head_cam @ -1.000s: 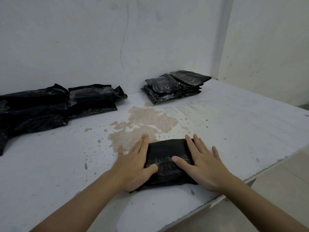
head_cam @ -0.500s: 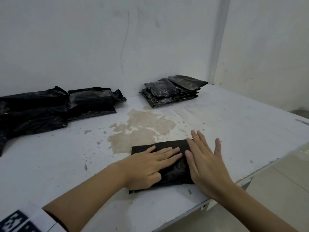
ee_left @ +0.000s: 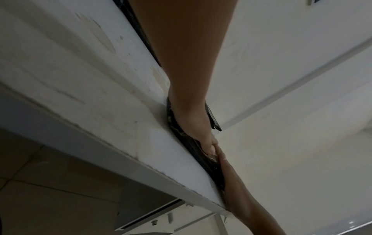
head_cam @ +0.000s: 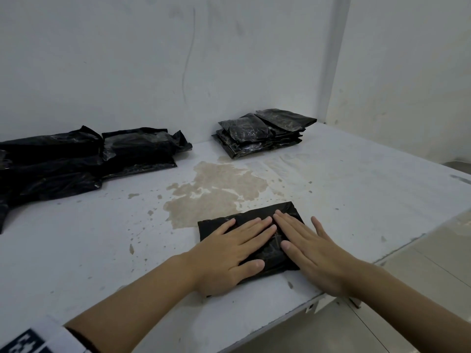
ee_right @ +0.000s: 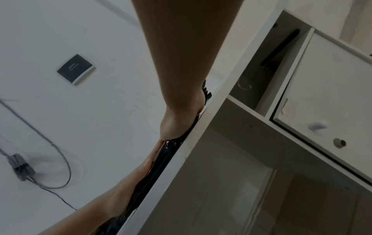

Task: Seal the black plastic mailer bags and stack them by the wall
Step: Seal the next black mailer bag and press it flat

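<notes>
Both hands pressed flat on a black mailer bag at the table's near edge.

Head view: the left hand (head_cam: pixel 229 253) and right hand (head_cam: pixel 313 253) lie palm-down with straight fingers on the black mailer bag (head_cam: pixel 267 253), fingertips nearly meeting over its middle; neither grips it. Ahead of the right hand, by the wall (head_cam: pixel 153 59), sits a stack of sealed mailers (head_cam: pixel 260 133); ahead and well left of the left hand lies a heap of loose black bags (head_cam: pixel 76 159). A brown stain (head_cam: pixel 216 189) marks the white table (head_cam: pixel 356 187) just beyond the fingertips.
Left wrist view: the left hand (ee_left: pixel 193 120) lies flat on the bag (ee_left: pixel 201 152), its fingertips touching the right hand (ee_left: pixel 233 179).
Right wrist view: the right hand (ee_right: pixel 175 125) rests flat on the glossy bag (ee_right: pixel 163 155), with the left hand (ee_right: pixel 128 182) beyond it. A cabinet (ee_right: pixel 322 95) shows under the table.
</notes>
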Demonstrator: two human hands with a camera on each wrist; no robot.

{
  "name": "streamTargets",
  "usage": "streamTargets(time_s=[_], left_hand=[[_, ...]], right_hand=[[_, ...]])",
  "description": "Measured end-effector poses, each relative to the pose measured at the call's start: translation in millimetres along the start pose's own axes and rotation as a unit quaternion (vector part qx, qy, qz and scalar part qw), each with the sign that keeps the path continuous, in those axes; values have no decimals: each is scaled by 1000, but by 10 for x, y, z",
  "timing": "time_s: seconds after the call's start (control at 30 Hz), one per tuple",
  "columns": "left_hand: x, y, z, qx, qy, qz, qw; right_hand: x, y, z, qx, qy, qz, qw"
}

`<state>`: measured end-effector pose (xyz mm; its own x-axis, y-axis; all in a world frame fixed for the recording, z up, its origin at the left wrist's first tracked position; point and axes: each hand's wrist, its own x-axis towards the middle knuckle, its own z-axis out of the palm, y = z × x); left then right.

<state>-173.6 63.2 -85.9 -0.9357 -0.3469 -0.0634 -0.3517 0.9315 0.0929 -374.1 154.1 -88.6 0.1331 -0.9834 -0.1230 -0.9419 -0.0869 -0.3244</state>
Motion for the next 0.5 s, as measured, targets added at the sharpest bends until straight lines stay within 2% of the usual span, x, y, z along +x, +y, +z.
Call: streamTargets(time_s=[0.1,0.17,0.27,0.5], left_hand=[[-7,-12,-6,1,-6,0,1000],[-9,2,-21,6,-15,0,1000],[-8,17,-53,13,-27,4,1000],[-8,37,-137,-9,-60,-4,998]], right_hand=[[-4,-10,62,3,21,11,1000],[-6,-7,54,36,9,38,999],[-1,18,17,95,8,42,995],[-83,93,-34,63,38,38,997]])
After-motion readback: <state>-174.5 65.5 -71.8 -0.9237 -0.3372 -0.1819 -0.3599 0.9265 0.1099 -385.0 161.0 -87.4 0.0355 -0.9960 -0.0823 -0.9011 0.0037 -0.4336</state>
